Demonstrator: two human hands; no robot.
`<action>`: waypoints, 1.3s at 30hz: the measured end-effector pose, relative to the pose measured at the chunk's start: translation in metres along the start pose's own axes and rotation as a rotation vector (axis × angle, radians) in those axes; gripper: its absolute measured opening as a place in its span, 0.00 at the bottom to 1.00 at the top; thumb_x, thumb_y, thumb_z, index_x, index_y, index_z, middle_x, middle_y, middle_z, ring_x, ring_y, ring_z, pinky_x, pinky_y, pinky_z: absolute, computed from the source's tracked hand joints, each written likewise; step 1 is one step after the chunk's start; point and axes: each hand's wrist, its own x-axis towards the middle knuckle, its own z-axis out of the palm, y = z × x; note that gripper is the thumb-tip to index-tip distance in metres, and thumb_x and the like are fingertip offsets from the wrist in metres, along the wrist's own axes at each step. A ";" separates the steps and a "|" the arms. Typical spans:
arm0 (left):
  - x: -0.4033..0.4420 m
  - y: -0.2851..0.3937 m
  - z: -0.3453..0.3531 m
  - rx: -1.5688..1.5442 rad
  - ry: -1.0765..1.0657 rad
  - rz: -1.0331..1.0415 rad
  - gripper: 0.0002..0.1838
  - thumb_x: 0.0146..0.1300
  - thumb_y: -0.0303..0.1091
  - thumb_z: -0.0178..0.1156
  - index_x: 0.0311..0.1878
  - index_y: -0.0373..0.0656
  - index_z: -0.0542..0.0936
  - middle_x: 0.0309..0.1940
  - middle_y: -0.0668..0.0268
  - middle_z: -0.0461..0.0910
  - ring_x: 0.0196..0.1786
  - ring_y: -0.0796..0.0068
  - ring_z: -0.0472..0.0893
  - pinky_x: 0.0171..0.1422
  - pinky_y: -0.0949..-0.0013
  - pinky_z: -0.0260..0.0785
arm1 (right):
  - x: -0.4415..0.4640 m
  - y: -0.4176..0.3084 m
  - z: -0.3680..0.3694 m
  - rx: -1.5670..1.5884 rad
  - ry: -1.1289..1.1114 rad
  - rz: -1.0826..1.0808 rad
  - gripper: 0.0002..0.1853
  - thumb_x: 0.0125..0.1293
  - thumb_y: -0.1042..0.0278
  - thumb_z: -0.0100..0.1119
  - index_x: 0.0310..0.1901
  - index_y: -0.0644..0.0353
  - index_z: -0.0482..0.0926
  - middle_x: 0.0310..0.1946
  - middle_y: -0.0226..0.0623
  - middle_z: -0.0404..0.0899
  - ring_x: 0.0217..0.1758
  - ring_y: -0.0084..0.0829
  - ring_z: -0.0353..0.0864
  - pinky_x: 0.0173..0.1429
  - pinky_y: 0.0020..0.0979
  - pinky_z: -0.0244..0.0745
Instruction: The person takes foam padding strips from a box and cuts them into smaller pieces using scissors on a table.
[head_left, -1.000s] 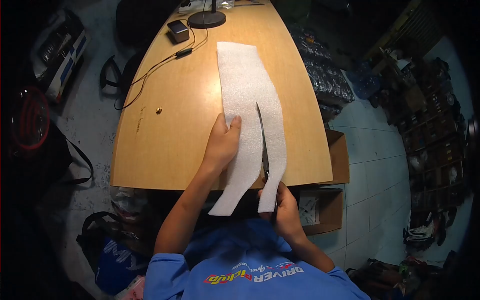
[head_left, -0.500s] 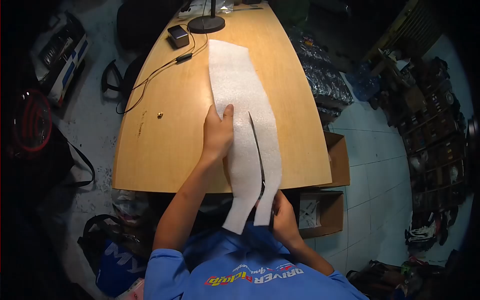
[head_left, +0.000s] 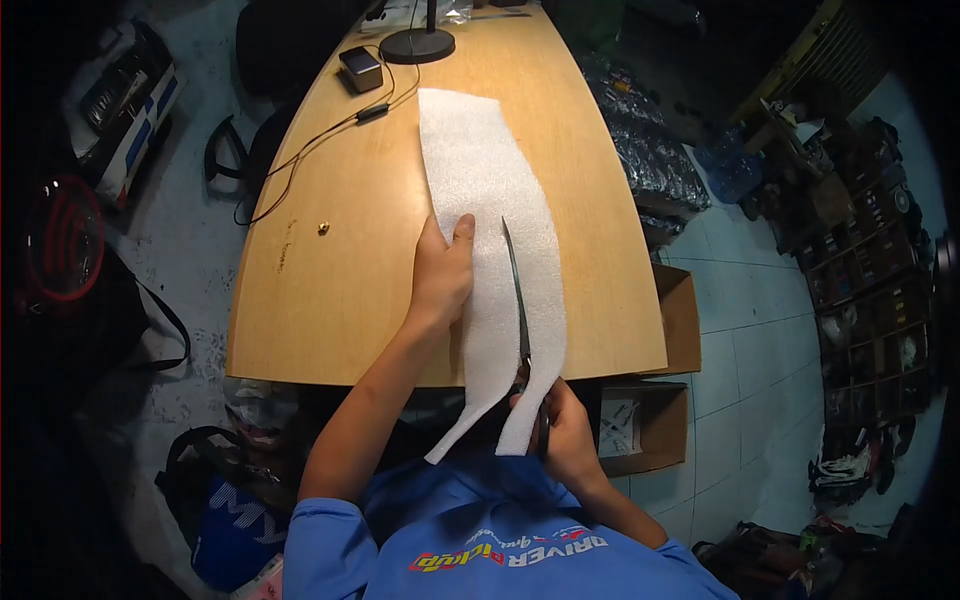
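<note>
A long white foam sheet (head_left: 480, 160) stretches from the table toward my body, split lengthwise at its near end into two strips. My left hand (head_left: 443, 268) pinches its left edge, thumb on top and fingers underneath. Scissors (head_left: 519, 300) lie along the cut, one blade showing above the foam with its tip near the sheet's middle. Closed around the scissors' dark handle is my right hand (head_left: 566, 432), just past the table's front edge; the right strip partly covers the handle.
On the wooden table (head_left: 340, 310) are a small brass-coloured piece (head_left: 323, 229), a black box-shaped device (head_left: 360, 70) with a cable, and a round black stand base (head_left: 417, 46). Cardboard boxes (head_left: 655, 425) stand below the right edge. Black-wrapped bundles (head_left: 650, 150) lie beyond it.
The scissors' pivot shows more clearly and the blade sits slightly further up the foam. The left strip's near end has swung left and turned edge-on. My left hand keeps its hold.
</note>
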 end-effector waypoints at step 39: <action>-0.007 0.036 -0.002 -0.031 -0.116 -0.242 0.21 0.70 0.42 0.53 0.53 0.31 0.72 0.40 0.58 0.79 0.37 0.74 0.80 0.42 0.71 0.74 | 0.023 -0.016 -0.004 -0.040 0.062 0.030 0.23 0.65 0.59 0.63 0.53 0.66 0.70 0.24 0.28 0.75 0.23 0.15 0.70 0.26 0.21 0.67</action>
